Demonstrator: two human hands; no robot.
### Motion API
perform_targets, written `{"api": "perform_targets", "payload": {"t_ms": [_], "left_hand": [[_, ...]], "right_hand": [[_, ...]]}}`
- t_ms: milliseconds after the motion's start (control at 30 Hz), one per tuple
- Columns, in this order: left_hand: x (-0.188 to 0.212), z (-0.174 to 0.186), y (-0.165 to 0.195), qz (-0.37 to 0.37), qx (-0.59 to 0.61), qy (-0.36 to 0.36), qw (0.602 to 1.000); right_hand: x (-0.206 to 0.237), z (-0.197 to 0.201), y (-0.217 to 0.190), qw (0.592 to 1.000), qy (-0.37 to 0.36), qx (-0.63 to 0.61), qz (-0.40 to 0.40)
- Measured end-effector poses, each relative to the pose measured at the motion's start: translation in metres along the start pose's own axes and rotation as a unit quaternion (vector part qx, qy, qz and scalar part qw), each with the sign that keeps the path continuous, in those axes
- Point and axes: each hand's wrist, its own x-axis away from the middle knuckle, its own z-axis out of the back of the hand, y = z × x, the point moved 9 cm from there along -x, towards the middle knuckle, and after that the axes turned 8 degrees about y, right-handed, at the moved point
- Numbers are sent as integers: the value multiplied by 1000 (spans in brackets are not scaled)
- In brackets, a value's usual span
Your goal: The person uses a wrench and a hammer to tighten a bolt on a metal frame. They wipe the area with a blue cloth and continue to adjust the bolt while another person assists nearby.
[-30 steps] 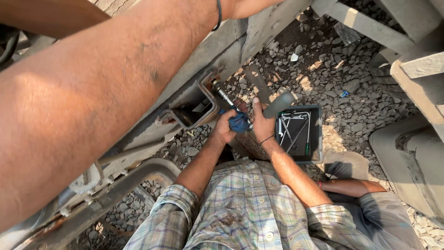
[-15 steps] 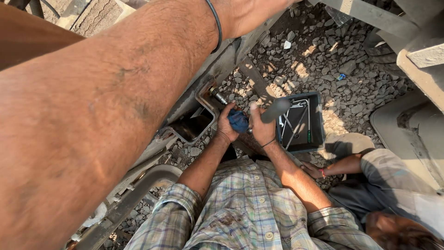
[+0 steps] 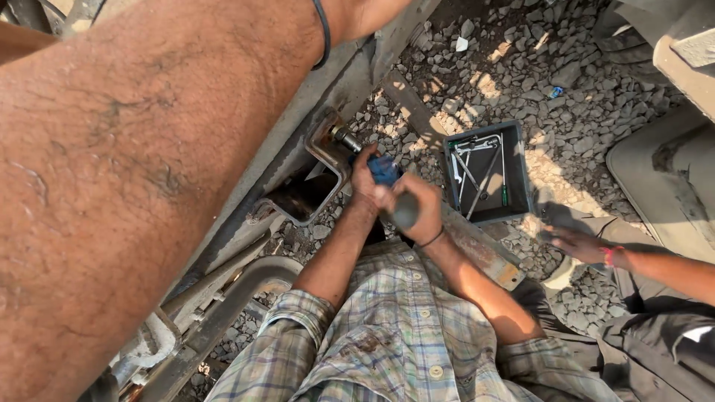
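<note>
Left hand (image 3: 365, 184) clamped on blue tool (image 3: 384, 170), right hand (image 3: 417, 212) on grey handle (image 3: 404, 211); long axis toward bolt (image 3: 344, 137), upper-left.

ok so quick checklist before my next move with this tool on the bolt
1. Left hand gripping the blue tool: ok.
2. Right hand closed round the grey handle: ok.
3. Tool seated on the bolt at the steel bracket: cannot tell, your left hand hides the joint.
4. Co-worker's forearm out of your way: not ok, it crosses close over your left side.
5. Other person's hand away from the tool: ok, it is down near the ballast, beyond the tray.
6. Spanners to hand: ok, lying in the grey tray just past your right hand.
</note>
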Motion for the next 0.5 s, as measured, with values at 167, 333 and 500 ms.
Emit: {"api": "perform_targets", "payload": {"t_ms": [167, 333, 500], "left_hand": [[-3, -1, 9, -73, 12, -8, 997], [3, -7, 8, -78, 47, -104, 990], [19, -20, -1, -23, 71, -246, 966]], "right_hand": [[8, 19, -51, 993, 0, -64, 99], [-7, 34, -44, 990, 67, -123, -13], [-12, 27, -38, 994, 59, -90, -9]]}}
